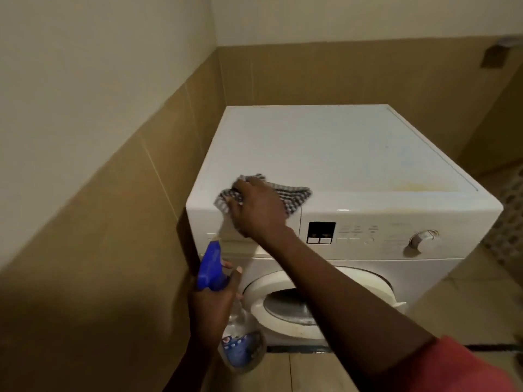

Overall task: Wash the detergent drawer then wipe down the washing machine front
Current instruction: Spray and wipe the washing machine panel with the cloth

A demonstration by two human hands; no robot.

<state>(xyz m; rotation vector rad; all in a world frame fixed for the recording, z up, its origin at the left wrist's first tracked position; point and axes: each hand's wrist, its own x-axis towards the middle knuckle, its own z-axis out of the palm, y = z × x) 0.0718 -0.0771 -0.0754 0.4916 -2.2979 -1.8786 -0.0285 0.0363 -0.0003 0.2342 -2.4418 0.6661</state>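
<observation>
A white front-loading washing machine (353,154) stands in a tiled corner. My right hand (256,209) presses a grey checked cloth (294,195) onto the machine's top front left edge, above where the detergent drawer (215,239) sits; the drawer front is mostly hidden by my hand and the bottle. My left hand (215,298) holds a clear spray bottle (240,349) by its blue trigger head (210,268), low in front of the machine's left side. The round door (317,301) is under my right forearm.
The control panel carries a small display (321,232) and a dial (423,239) at the right. Brown tiled walls close in on the left and behind. The floor is tiled below the machine.
</observation>
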